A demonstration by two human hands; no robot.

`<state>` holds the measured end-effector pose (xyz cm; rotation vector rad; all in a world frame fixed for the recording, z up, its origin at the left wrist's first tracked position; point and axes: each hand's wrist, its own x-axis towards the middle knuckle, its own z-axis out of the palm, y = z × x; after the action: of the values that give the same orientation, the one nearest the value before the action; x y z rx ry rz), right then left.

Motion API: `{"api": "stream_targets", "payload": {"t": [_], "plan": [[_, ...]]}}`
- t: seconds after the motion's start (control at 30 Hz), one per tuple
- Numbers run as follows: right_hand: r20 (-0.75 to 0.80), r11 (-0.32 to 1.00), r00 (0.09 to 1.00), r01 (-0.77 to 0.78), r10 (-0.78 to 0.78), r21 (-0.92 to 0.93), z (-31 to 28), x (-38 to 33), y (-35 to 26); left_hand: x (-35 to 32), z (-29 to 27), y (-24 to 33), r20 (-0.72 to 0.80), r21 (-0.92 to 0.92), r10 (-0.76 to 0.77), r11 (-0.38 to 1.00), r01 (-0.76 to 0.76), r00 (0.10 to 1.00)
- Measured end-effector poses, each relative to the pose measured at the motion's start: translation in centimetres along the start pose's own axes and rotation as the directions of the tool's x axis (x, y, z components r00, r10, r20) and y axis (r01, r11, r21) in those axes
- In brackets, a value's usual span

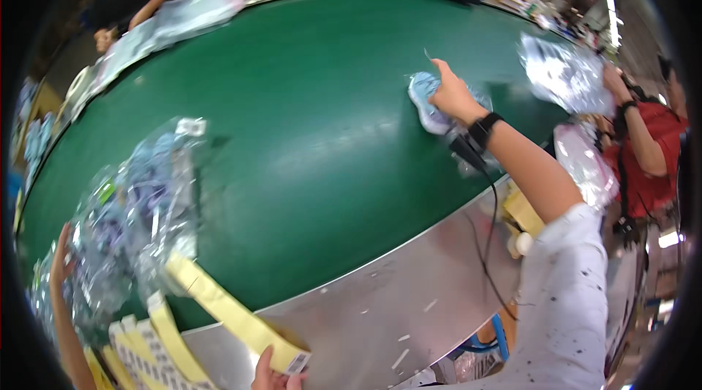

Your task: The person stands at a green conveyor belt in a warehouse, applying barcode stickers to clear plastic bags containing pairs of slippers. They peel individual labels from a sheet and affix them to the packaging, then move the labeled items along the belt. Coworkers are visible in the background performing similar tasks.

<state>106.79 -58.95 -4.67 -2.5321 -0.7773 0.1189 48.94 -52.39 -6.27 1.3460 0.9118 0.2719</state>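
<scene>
Reaching over with the right hand (pixel 457 97), upper right of centre; index finger stretched out, the rest curled over a light-blue shoe-like item (pixel 423 87) in clear plastic on the green surface (pixel 307 97); can't tell if they're gripping it or just resting there; some thin pale sliver (pixel 428 54) sits by the index fingertip, too blurry to name; left hand (pixel 276 375), bottom edge, has its fingers pinched on the end of a yellow label strip (pixel 234 308); my read is a labelling step, so next move probably calls for a steady strip and a flat bag; further out, a heap of bagged items (pixel 157 185) at left with what looks like somebody else's hand (pixel 62 258) beside it; more yellow strips (pixel 175 342) lower left; co-worker in red (pixel 658 141), far right, has a shiny bag (pixel 563 72)
</scene>
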Motion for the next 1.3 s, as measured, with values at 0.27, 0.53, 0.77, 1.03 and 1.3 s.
{"api": "stream_targets", "payload": {"t": [0.27,0.53,0.77,1.03,1.3], "plan": [[0.067,0.635,0.671,0.658,-0.738,0.405,9.4,-11.7,-21.7,0.7,-0.7,-1.1,-0.001,-0.121,0.161,0.980,-0.160,0.987],[-0.236,0.606,0.869,0.477,-0.436,0.636,11.5,-10.1,-20.8,0.6,-0.9,-1.7,0.009,-0.140,0.173,0.976,-0.170,0.985],[0.030,0.300,0.999,-0.035,0.020,0.953,11.8,-6.9,-19.4,0.5,-0.8,-1.5,0.004,-0.187,0.139,0.973,-0.136,0.990],[0.270,0.025,0.963,-0.270,-0.006,0.963,15.5,-8.5,-22.1,0.3,-0.9,-1.8,-0.009,-0.202,0.132,0.971,-0.131,0.991],[0.336,-0.028,0.933,-0.335,0.130,0.942,19.1,-7.8,-23.6,0.4,-0.6,-1.1,-0.005,-0.175,0.103,0.979,-0.102,0.995]]}}
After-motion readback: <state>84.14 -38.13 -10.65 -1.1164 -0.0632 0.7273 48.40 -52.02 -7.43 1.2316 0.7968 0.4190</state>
